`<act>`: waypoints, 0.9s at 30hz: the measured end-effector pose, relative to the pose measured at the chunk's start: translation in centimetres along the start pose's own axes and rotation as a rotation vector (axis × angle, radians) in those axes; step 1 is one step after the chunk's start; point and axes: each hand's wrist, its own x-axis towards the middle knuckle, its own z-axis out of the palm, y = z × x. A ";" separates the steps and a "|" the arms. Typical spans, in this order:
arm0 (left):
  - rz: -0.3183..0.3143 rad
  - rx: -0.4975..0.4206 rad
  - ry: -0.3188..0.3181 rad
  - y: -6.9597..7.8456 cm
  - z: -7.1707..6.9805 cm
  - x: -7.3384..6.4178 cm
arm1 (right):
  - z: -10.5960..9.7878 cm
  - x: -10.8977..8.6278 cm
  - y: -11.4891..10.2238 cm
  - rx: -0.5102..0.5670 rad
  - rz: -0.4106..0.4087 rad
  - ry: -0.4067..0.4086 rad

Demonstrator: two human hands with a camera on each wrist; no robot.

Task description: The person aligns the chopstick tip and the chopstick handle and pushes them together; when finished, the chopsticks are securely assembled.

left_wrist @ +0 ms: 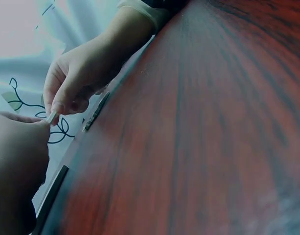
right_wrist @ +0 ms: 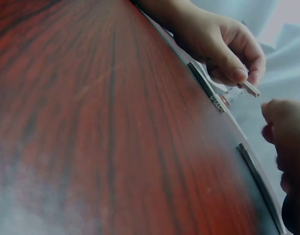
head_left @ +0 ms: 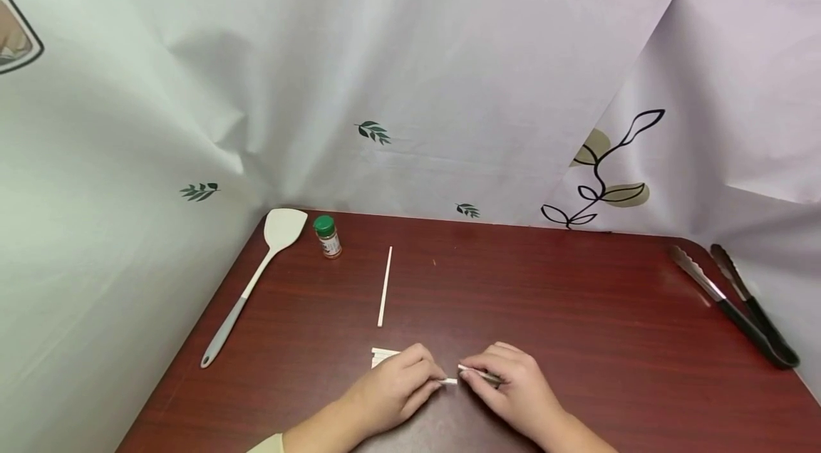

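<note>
My left hand (head_left: pixel 400 385) pinches a slim white stick (right_wrist: pixel 251 89) between thumb and fingertips. Its free end points at my right hand (head_left: pixel 516 385), whose thumb and index finger are bent toward each other right at that end. I cannot tell whether the right fingertips grip anything. A second white stick (head_left: pixel 473 370) shows in the gap of the right hand, over the table. Partly hidden behind the left hand lies a small row of white sticks (head_left: pixel 383 355), whose ends also show in the right wrist view. Farther back, a single white stick (head_left: pixel 385 287) lies lengthwise on the table.
On the dark red wooden table (head_left: pixel 564 282), a white spatula (head_left: pixel 254 278) with a grey handle lies at the left. Beside it stands a green-capped spice jar (head_left: pixel 328 238). Metal tongs (head_left: pixel 737 303) with black handles lie at the far right. A printed white cloth (head_left: pixel 449 82) hangs behind.
</note>
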 end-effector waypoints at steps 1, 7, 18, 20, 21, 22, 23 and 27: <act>0.001 0.000 -0.005 0.1 0.0 0.0 | 0.0 0.0 0.0 0.001 -0.010 0.002; -0.020 0.019 0.010 0.3 0.2 0.2 | 0.0 0.1 0.0 0.051 -0.032 0.001; -0.039 0.003 0.018 0.2 0.3 0.1 | 0.0 -0.1 0.1 0.145 -0.011 0.001; -0.040 -0.002 0.015 0.2 0.2 0.1 | 0.0 -0.1 0.1 0.154 -0.015 -0.006; -0.040 -0.004 0.014 0.2 0.2 0.1 | 0.0 -0.1 0.1 0.155 -0.017 -0.010; -0.040 -0.005 0.015 0.2 0.2 0.0 | 0.1 -0.2 0.1 0.154 -0.014 -0.013; -0.041 -0.004 0.015 0.2 0.2 0.0 | 0.1 -0.2 0.1 0.148 -0.006 -0.016; -0.039 -0.005 0.029 0.3 0.2 0.0 | 0.1 -0.5 0.0 0.090 0.055 -0.020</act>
